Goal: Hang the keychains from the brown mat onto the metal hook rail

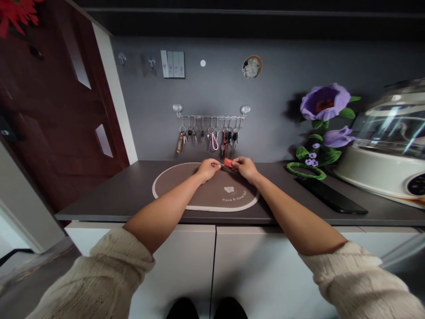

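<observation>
Above the back of the brown oval mat [186, 186], both of my hands meet over a small red tag [228, 162]. My right hand [246, 168] pinches the tag's right end between thumb and fingers. Just left of the tag, my left hand [209, 169] is closed in a pinch on a tiny metal piece, perhaps a key ring, mostly covered by the fingertips. Behind them, a clear hook rail [212, 117] on the wall carries several key bunches, among them a pink loop [214, 141] and a brown strap [179, 142].
At right on the dark counter [106, 190] lie a black phone-like slab [332, 195] and a purple flower ornament [323, 106] with a green ring base. A large white appliance with a clear lid [381, 159] stands beyond. White cabinet doors [179, 261] are below; a dark red door [59, 110] is left.
</observation>
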The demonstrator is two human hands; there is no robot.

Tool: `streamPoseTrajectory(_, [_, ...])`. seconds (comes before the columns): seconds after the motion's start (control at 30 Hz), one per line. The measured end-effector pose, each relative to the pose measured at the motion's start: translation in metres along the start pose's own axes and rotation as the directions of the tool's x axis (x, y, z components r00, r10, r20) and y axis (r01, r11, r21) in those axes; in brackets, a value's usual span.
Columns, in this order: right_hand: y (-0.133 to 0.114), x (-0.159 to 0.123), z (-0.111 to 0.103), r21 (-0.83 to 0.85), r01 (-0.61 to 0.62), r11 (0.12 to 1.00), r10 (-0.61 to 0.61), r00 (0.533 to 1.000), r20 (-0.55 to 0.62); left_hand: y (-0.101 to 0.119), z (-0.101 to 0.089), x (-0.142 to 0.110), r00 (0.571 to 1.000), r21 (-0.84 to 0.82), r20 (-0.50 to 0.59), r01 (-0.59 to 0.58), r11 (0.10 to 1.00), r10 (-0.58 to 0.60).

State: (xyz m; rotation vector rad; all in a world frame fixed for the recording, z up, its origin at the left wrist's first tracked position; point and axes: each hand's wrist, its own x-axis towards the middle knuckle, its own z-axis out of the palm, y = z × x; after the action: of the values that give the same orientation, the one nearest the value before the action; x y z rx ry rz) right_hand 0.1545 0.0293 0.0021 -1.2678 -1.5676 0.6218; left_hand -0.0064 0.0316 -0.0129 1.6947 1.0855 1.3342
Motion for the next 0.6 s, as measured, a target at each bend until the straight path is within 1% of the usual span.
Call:
streamPoseTrajectory(0.1, [-0.005,-0.001,0.003,0.212,-0.041,0.976,0.032,0.999,0.043,0.002,0.000,-0.001,1.000,-0.013,-0.004,-0.026,1.000,0.026])
streamPoseTrajectory(0.23, [-0.011,-0.003,0.006,0.379,-0.081,0.922,0.065,0.996,0.055,0.005,0.001,-0.001,0.997,-0.026,-0.016,-0.070,0.997,0.069])
streamPoseTrajectory(0.4, [-0.019,-0.007,0.006,0.499,-0.113,0.859,0.073,0.992,0.099,0.005,0.000,0.001,0.988,0.015,-0.048,-0.143,0.990,0.144])
streamPoseTrajectory(0.5, [-0.022,-0.009,0.005,0.531,-0.145,0.835,0.106,0.989,0.103,0.004,-0.002,0.003,0.982,0.071,-0.050,-0.177,0.982,0.181])
streamPoseTrajectory(0.6, [-0.025,-0.011,0.004,0.554,-0.164,0.816,0.123,0.986,0.112,0.003,-0.005,0.006,0.966,0.146,-0.067,-0.238,0.960,0.250])
